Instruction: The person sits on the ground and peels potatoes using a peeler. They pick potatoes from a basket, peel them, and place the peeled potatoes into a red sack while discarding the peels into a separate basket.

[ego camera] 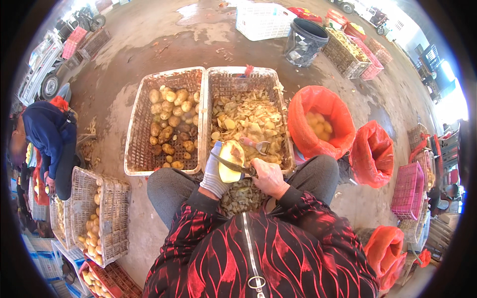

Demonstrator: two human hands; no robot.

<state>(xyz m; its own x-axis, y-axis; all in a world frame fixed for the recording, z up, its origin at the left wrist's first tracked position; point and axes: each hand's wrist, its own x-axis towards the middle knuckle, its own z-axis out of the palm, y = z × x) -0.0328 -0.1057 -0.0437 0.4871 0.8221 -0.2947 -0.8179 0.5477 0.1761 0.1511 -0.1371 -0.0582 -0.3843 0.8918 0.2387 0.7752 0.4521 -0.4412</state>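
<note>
My left hand (pixel 215 173), in a light knitted glove, holds a large potato (pixel 230 158) upright; its surface is pale and cut, with a brown patch near the top. My bare right hand (pixel 269 177) grips the handle of a knife (pixel 230 164), and the dark blade crosses the front of the potato. Just beyond, a peeler (pixel 255 143) with a pinkish handle lies on the potato peelings (pixel 257 115) in the right-hand plastic crate (pixel 244 71). Unpeeled potatoes (pixel 167 108) fill part of the left-hand crate (pixel 135 123). More cut pieces (pixel 242 195) lie below my hands, between my legs.
On the right stand a red mesh sack (pixel 294 119) with peeled potatoes inside and another red sack (pixel 367 160). A black bucket (pixel 305 43) and a white crate (pixel 262 22) are farther ahead. At left, a person (pixel 50 138) bends over near a tilted crate of potatoes (pixel 115 219).
</note>
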